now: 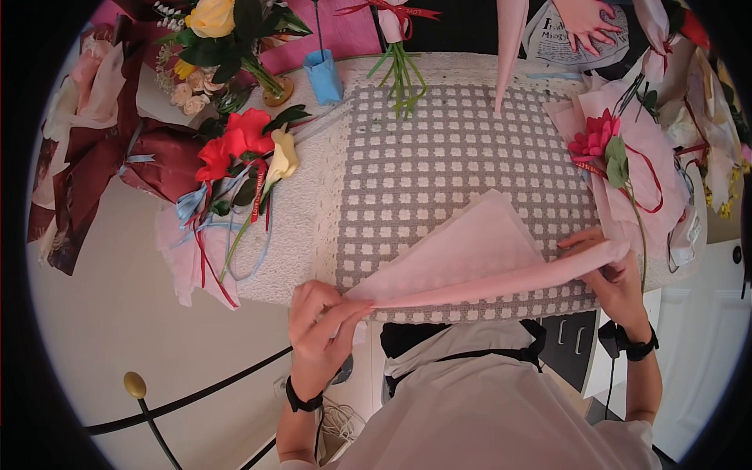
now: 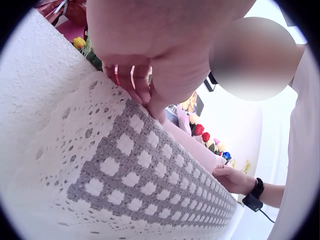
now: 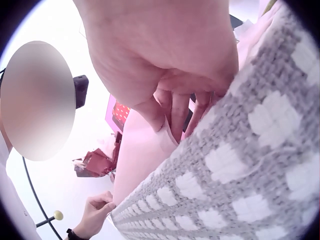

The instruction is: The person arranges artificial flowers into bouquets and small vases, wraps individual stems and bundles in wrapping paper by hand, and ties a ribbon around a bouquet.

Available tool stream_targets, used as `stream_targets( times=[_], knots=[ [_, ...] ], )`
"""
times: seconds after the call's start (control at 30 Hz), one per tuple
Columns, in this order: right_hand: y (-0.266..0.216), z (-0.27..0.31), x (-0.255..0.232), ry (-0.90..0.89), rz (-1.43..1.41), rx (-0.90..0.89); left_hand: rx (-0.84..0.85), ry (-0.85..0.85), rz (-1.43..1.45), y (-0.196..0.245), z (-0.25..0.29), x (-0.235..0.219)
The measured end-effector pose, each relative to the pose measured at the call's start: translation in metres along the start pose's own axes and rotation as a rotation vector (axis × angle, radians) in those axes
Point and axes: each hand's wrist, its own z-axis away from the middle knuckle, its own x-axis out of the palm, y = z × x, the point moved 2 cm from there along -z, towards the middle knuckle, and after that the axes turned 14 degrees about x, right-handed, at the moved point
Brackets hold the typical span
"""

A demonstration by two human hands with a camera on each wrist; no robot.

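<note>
A sheet of pale pink wrapping paper [image 1: 478, 235] lies on the checked cloth, its near edge turned up into a long narrow roll [image 1: 501, 283]. At the roll's thin left end, my left hand [image 1: 323, 323] pinches the paper between thumb and fingers. My right hand [image 1: 609, 274] grips the wider right end, with the thumb at the roll's open mouth; the right wrist view shows this pink paper [image 3: 145, 150] under thumb and fingers. Beyond the roll, a flat pointed part of the sheet spreads away from me.
Red and cream flowers with ribbons [image 1: 249, 149] lie at the left, beside a dark red wrapped bundle [image 1: 160, 160]. A magenta flower [image 1: 593, 139] rests on pink paper at the right. Across the table, another hand [image 1: 581, 22] is on newsprint-patterned paper [image 1: 542, 43]. A blue holder [image 1: 323, 77] stands at the back.
</note>
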Motion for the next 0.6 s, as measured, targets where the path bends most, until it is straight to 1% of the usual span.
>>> stream_targets(
  times=[0.03, 0.07, 0.13, 0.17, 0.23, 0.37, 0.43, 0.5, 0.57, 0.6],
  knots=[
    [0.002, 0.000, 0.000, 0.074, -0.053, 0.099, -0.078, -0.007, 0.019, 0.000, -0.003, -0.002],
    [0.001, 0.000, 0.000, 0.074, -0.053, 0.100, -0.079, -0.008, 0.019, 0.000, -0.005, -0.002],
    [-0.001, -0.004, -0.002, 0.057, 0.085, 0.169, -0.140, -0.013, 0.031, -0.001, -0.010, -0.002],
    [-0.002, -0.007, 0.000, 0.062, 0.080, 0.112, -0.139, -0.014, 0.033, 0.001, -0.013, -0.002],
    [-0.010, -0.011, 0.005, 0.078, 0.072, 0.129, -0.252, -0.055, 0.024, 0.002, -0.017, -0.003],
    [-0.016, -0.015, 0.012, 0.103, 0.006, 0.161, -0.277, -0.027, 0.030, 0.002, -0.019, -0.002],
    [-0.018, -0.016, 0.013, 0.100, 0.009, 0.162, -0.395, 0.017, 0.073, -0.003, -0.012, -0.002],
    [-0.021, -0.016, 0.014, 0.095, 0.011, 0.162, -0.397, 0.025, 0.081, -0.007, -0.010, -0.002],
    [-0.024, -0.016, 0.015, 0.104, 0.031, 0.198, -0.400, 0.033, 0.087, -0.010, -0.010, -0.003],
    [-0.023, -0.016, 0.016, 0.104, 0.031, 0.197, -0.367, 0.024, 0.077, -0.011, -0.011, -0.004]
  ],
)
